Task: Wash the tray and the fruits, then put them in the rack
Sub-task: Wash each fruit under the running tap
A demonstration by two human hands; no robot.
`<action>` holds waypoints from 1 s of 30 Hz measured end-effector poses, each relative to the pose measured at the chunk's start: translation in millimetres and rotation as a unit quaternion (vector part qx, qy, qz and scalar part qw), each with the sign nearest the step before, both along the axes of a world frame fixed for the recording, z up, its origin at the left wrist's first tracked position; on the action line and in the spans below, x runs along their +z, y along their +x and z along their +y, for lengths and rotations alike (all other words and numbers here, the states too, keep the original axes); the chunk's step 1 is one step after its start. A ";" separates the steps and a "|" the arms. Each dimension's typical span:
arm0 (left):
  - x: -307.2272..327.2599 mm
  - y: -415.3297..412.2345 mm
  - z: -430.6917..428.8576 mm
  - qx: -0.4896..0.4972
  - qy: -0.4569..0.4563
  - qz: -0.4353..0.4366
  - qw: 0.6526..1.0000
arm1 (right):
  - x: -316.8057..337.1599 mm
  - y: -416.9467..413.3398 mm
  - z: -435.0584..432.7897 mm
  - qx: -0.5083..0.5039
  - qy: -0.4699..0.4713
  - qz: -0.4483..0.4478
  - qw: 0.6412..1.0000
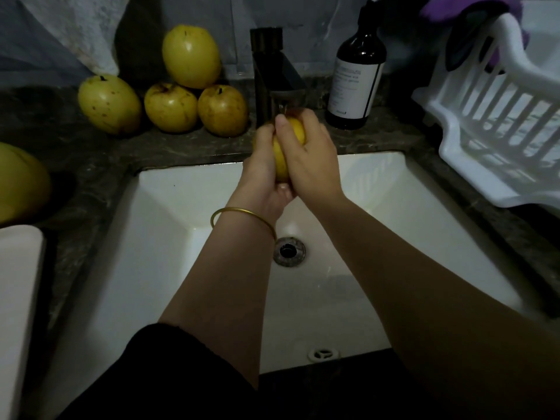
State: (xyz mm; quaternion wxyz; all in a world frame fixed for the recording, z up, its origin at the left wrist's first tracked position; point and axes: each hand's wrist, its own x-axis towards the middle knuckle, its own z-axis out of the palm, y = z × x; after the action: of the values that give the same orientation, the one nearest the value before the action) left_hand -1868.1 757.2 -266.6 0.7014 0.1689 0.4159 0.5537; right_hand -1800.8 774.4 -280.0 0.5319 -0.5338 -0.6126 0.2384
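Both my hands hold one yellow fruit [286,147] under the dark faucet [272,77], above the back of the white sink [169,207]. My left hand [263,171] cups it from the left and below. My right hand [309,153] wraps over its right side and top. Several more yellow fruits [169,107] sit piled on the dark counter to the left of the faucet. Another yellow fruit [18,183] lies at the far left edge. The white rack [497,122] stands on the counter at the right, with its slatted floor bare.
A dark pump bottle [356,77] stands right of the faucet. A purple cloth [472,10] lies behind the rack. A white object [18,298] fills the lower left. The sink drain [289,250] is open below my hands.
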 end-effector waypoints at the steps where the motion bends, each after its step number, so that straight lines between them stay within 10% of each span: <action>1: -0.5 -0.1 0.7 0.003 0.001 0.000 1.000 | -0.6 -0.5 1.2 0.003 -0.004 0.008 1.000; 19: 4.2 -5.3 -4.1 -0.121 -0.106 0.014 0.987 | 7.6 19.1 3.9 0.145 -0.279 0.408 0.857; 30: 4.8 -1.3 -3.9 -0.042 -0.077 0.088 0.992 | 12.3 12.7 6.5 0.083 -0.239 0.372 0.893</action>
State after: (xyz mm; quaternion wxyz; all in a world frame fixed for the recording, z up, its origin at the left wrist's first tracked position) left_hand -1869.4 753.3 -261.8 0.6957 0.1798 0.5103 0.4725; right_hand -1788.1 780.9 -267.8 0.5557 -0.4648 -0.3367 0.6015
